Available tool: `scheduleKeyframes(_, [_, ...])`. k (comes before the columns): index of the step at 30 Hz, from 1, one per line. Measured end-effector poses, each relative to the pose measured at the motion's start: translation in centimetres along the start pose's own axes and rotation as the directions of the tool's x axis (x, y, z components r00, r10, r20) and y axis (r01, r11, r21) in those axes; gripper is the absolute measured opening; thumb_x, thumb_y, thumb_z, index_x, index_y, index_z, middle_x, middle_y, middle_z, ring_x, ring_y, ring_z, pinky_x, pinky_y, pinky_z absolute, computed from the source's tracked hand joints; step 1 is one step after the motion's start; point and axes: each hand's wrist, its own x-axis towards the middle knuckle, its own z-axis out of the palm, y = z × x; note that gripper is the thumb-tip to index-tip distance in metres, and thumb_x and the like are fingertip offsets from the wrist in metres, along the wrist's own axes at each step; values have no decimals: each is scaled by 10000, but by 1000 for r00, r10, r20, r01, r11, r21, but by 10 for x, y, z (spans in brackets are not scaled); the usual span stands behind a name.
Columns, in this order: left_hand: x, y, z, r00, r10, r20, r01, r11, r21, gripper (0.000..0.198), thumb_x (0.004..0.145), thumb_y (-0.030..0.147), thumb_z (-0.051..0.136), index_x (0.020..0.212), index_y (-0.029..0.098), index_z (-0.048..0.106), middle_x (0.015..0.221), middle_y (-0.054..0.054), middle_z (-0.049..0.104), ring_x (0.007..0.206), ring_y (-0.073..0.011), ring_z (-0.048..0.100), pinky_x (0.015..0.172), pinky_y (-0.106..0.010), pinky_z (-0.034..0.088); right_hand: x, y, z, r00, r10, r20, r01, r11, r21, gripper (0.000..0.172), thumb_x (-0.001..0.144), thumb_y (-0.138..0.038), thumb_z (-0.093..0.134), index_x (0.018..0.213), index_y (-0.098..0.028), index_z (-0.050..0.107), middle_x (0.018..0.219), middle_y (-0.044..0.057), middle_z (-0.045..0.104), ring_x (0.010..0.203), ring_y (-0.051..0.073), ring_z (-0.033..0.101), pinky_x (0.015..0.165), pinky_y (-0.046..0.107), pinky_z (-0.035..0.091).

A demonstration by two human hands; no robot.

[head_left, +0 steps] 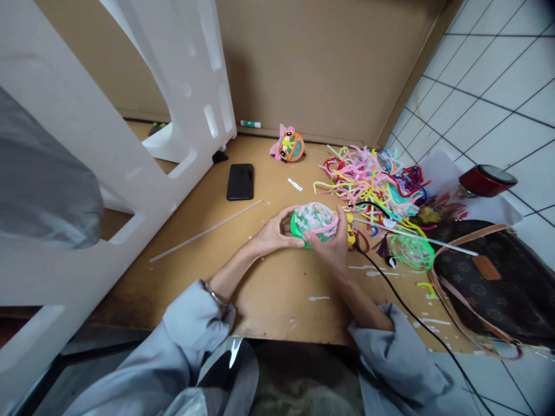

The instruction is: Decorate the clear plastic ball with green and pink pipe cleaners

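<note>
Between my two hands is a rounded clear dome (315, 218), edged with fuzzy green pipe cleaner and crossed by a pink strip. My left hand (277, 232) grips its green left side, thumb in front. On the opposite side my right hand (332, 242) holds it, with the thumb near the pink strip. The dome is held above the table; its underside is hidden. Just beyond my right hand lies a yellow tool (351, 230), probably a glue gun, partly covered by the fingers, with a black cord (403, 306) running toward me.
A heap of coloured pipe cleaners (368, 176) lies at back right, near another green-edged clear piece (411, 251). A brown handbag (494, 283) and red flask (488, 180) stand right. Beyond are a decorated pink-and-orange figure (289, 144), a phone (240, 182) and a clear stick (206, 231).
</note>
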Motion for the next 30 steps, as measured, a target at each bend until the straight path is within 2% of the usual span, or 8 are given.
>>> scheduleKeyframes(7, [0,3,-2,1000,-13,-5,13,1000,22,814,660,421,882,1361,221,519,1504,-160,480,1274,-347,589,1041,-474,515,-1,-4,0,999,36,24,-38,997,63,1109,581,-474,831,1515,-179,310,1514,200,449,1359,335,503,1145,516,422])
scheduleKeyframes(10, [1,2,-3,1000,-3,0,3,1000,26,815,655,413,882,1357,219,515,1494,-158,490,1242,-337,609,1036,-469,518,-1,-3,1,999,29,15,-30,998,62,1104,574,-480,837,1507,-188,326,1514,193,452,1370,336,491,1135,511,434])
scheduleKeyframes(15, [1,-1,-1,1000,10,-28,-8,999,48,802,644,426,881,1330,209,528,1433,-153,538,1190,-308,634,990,-418,533,-1,4,2,1000,9,27,-10,999,52,1126,587,-518,835,1523,-195,298,1530,198,433,1384,340,480,1138,506,431])
scheduleKeyframes(21, [-1,2,4,996,34,-86,-18,983,181,815,635,383,869,1337,187,502,1385,-159,567,1055,-261,679,914,-365,551,-2,3,3,999,14,42,-16,999,51,1179,577,-564,822,1538,-182,255,1550,218,399,1413,352,449,1152,522,416])
scheduleKeyframes(25, [-2,4,6,994,61,-92,-37,971,238,778,656,371,829,1332,177,498,1339,-150,600,1017,-250,681,879,-355,558,-3,1,5,999,35,41,-37,997,71,1251,533,-559,846,1545,-163,226,1553,236,390,1410,359,454,1159,531,406])
scheduleKeyframes(30, [-1,2,5,992,66,-110,-33,959,280,796,645,379,823,1340,171,495,1374,-165,577,1006,-259,684,885,-381,559,-4,2,4,998,20,59,-26,996,90,1264,568,-589,837,1570,-178,187,1563,224,392,1417,347,457,1167,521,402])
